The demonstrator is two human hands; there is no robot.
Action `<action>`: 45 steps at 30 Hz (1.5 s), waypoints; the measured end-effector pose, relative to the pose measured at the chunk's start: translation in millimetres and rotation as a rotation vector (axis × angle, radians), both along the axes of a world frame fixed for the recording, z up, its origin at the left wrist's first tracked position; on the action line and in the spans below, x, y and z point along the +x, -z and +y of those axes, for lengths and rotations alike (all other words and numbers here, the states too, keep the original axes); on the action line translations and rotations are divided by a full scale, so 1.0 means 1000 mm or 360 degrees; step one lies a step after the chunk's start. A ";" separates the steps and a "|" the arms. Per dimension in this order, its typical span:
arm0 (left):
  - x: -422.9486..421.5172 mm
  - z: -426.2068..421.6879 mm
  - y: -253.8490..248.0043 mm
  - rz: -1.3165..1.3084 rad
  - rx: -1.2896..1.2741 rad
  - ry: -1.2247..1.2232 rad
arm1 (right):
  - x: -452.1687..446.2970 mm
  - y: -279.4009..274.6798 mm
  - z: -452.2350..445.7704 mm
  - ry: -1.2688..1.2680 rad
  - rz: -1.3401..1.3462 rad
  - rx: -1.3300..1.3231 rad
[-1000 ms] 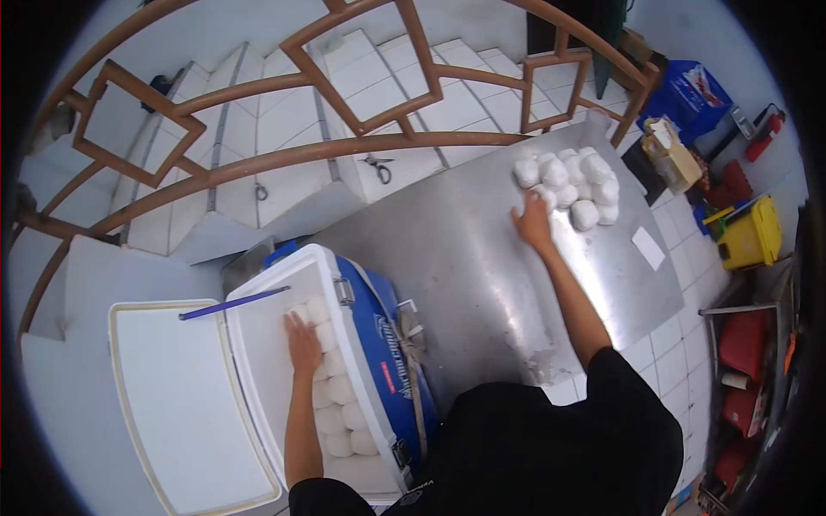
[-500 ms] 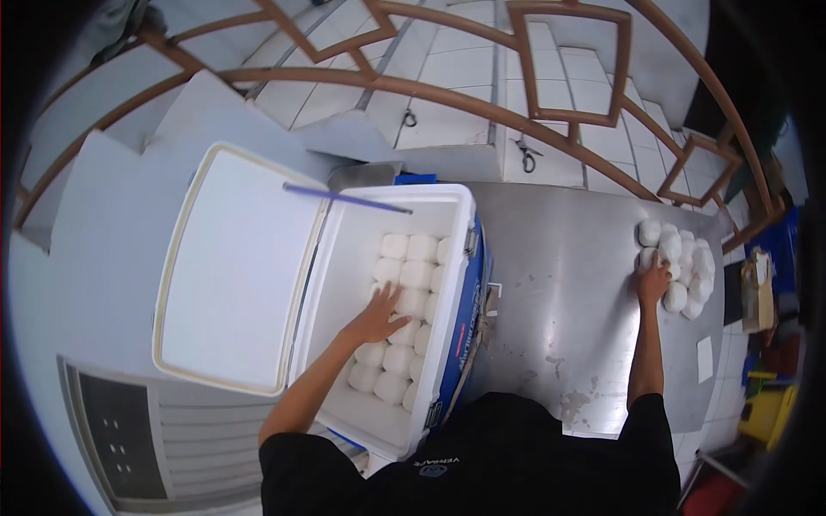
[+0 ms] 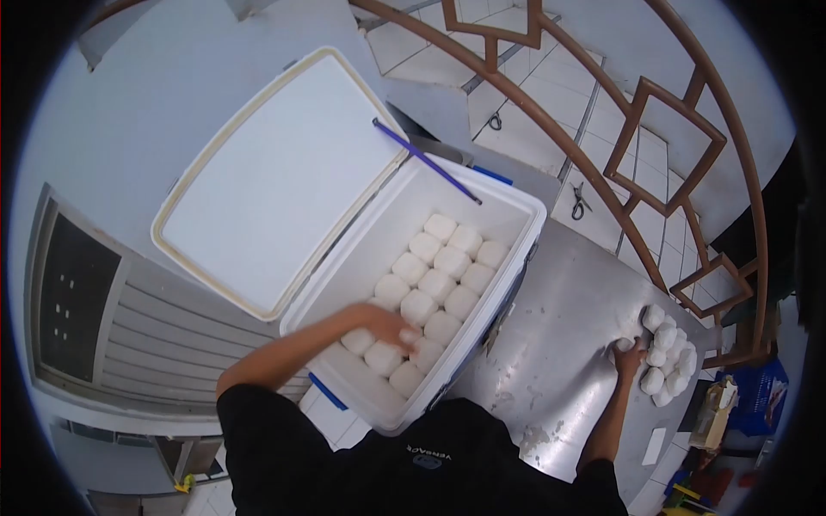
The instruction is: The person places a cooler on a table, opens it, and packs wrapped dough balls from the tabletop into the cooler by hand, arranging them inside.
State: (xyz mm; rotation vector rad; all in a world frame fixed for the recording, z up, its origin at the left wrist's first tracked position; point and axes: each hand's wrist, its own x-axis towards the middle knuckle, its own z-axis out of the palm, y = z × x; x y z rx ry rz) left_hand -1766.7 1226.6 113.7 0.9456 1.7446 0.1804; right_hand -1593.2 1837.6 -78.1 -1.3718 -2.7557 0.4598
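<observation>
The open cooler box (image 3: 542,215) holds rows of white, rounded, dough-like balls (image 3: 419,307). My left hand (image 3: 391,327) is inside it, low over the balls in the nearer rows; its fingers are slightly blurred, stretched out and touching or just above the balls. On the metal table to the right, my right hand (image 3: 631,357) has its fingers closed round one white ball (image 3: 621,345), just left of a cluster of similar balls (image 3: 662,340). The underside of that ball is hidden from me.
The cooler's white lid (image 3: 275,181) leans open to the left. A purple rod (image 3: 430,163) lies across the cooler's far corner. Beyond the metal table (image 3: 559,275) are a brown railing (image 3: 551,112) and scissors (image 3: 579,202) on white tiles. A blue crate (image 3: 761,400) stands at far right.
The view has turned and shifted. My left hand has moved toward the cooler's nearer end. My right hand has drawn a ball leftward, away from the cluster.
</observation>
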 end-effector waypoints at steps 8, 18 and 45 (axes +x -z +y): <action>-0.035 0.106 -0.165 -0.0195 0.1239 -0.1023 | -0.045 -0.077 -0.092 -0.0163 0.0989 -0.2094; -0.010 0.162 -0.165 -0.0640 0.1202 -0.1532 | -0.072 -0.316 -0.241 -0.1363 0.1440 -0.1913; -0.114 0.163 0.049 0.1452 0.0969 -0.0667 | -0.020 -0.008 0.101 0.0361 0.0219 0.0105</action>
